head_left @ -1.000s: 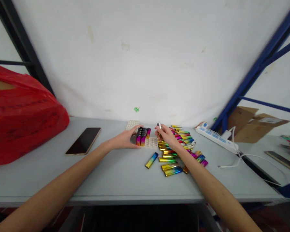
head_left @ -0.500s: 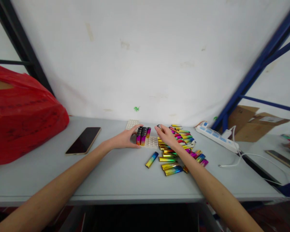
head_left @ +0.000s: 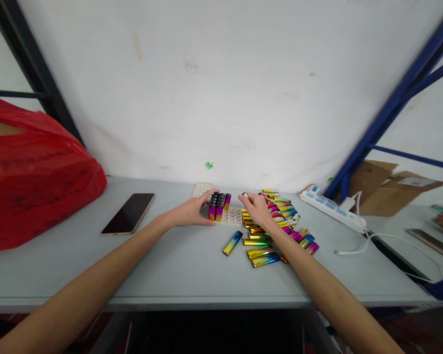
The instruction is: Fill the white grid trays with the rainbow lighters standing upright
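Several lighters [head_left: 216, 209] with black tops and shiny purple-gold bodies stand upright, packed together on a pale tray with round cells [head_left: 232, 216]. My left hand [head_left: 192, 211] curves around the left side of this group, thumb in front and fingers behind. To the right of the tray, my right hand [head_left: 255, 206] is closed in a pinch on a lighter [head_left: 245, 194], of which only a small end shows. Beneath and beside that hand lies a loose pile of metallic lighters [head_left: 258, 242] in gold, blue, green and pink. A single blue-gold lighter [head_left: 232, 243] lies in front of the tray.
A phone [head_left: 129, 214] lies on the grey table at left, near a large red plastic bag [head_left: 40, 182]. At right are a white power strip [head_left: 332, 211] with a cable, a blue metal frame [head_left: 376, 113] and cardboard boxes [head_left: 384, 189]. A white wall stands behind.
My right hand has turned slightly, and the end of the lighter in its fingertips now looks paler. My left hand stays around the upright lighters.
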Motion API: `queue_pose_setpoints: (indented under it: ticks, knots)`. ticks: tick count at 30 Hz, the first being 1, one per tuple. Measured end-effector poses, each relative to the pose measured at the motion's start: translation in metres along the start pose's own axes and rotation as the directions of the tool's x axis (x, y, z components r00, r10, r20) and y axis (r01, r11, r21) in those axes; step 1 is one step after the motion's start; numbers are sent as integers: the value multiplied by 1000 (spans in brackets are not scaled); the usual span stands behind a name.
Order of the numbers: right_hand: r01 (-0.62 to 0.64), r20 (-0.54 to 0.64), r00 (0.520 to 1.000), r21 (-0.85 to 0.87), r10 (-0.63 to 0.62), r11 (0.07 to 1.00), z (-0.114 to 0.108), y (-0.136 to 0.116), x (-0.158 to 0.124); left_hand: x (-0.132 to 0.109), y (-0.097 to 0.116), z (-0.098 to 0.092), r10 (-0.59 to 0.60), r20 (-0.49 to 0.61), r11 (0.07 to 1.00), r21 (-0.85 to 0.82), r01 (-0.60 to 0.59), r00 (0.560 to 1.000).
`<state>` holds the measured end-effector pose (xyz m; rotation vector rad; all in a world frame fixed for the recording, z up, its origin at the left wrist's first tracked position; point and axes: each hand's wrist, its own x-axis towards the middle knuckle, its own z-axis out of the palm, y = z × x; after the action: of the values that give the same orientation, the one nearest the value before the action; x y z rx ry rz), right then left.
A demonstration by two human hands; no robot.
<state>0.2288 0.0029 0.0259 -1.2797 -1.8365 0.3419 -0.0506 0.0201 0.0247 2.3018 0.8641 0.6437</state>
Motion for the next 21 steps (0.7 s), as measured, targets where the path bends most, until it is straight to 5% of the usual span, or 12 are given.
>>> queue_pose_setpoints:
  ticks: [21]
  knots:
    - [30,17,999,-117,-29,993,4,-2,0,0,1,0,-3,2,1000,-5,3,1000]
